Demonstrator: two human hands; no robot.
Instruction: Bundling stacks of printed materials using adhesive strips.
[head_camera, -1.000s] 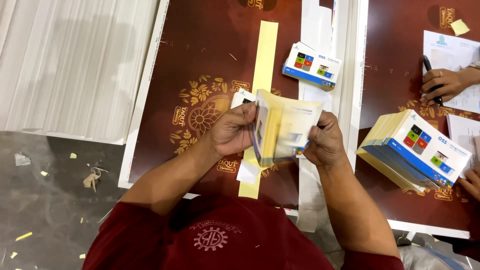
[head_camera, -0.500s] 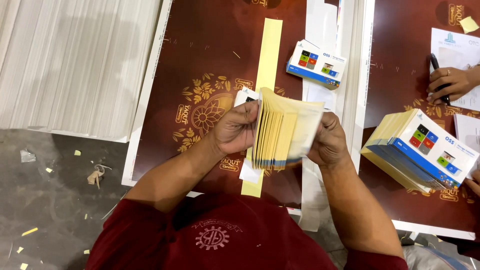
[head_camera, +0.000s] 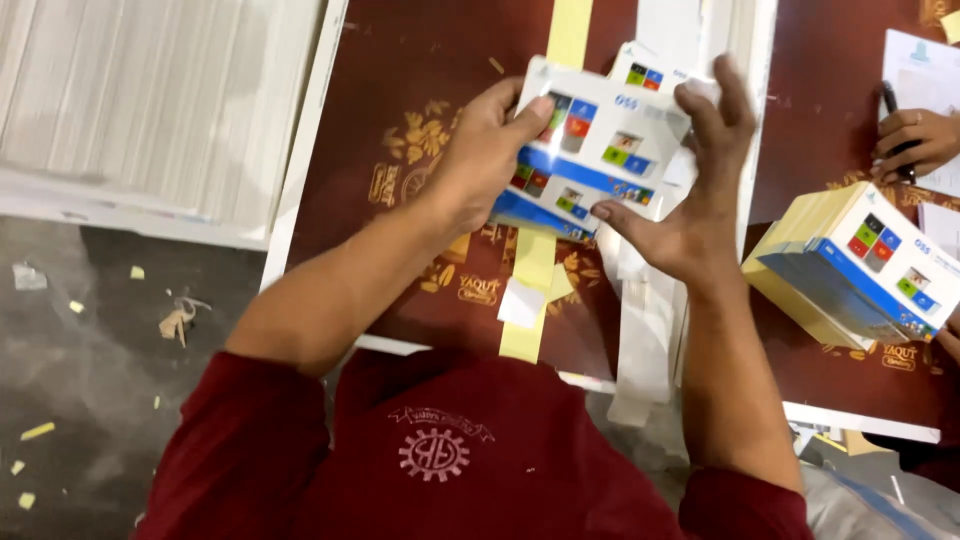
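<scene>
Here the left hand (head_camera: 485, 150) and the right hand (head_camera: 700, 215) together hold a stack of cards (head_camera: 590, 160) flat, face up, above the dark red table (head_camera: 400, 90). The left hand grips the stack's left edge, thumb lying across the top card and fingers under it; the right hand clasps the right edge, fingers spread up along the side and thumb pressed against the lower corner. The top card is white with a blue band and small coloured squares. Under the stack a yellow strip (head_camera: 532, 300) runs down the table, with a small white slip (head_camera: 522, 302) lying on it. Just behind the stack lies a second pack (head_camera: 640, 72), partly hidden. To the right sits a fanned pile (head_camera: 850, 265) of the same cards, well apart from the hands. At the far right another person's hand (head_camera: 915, 140) holds a pen (head_camera: 893, 105) on a white sheet (head_camera: 925, 65).
</scene>
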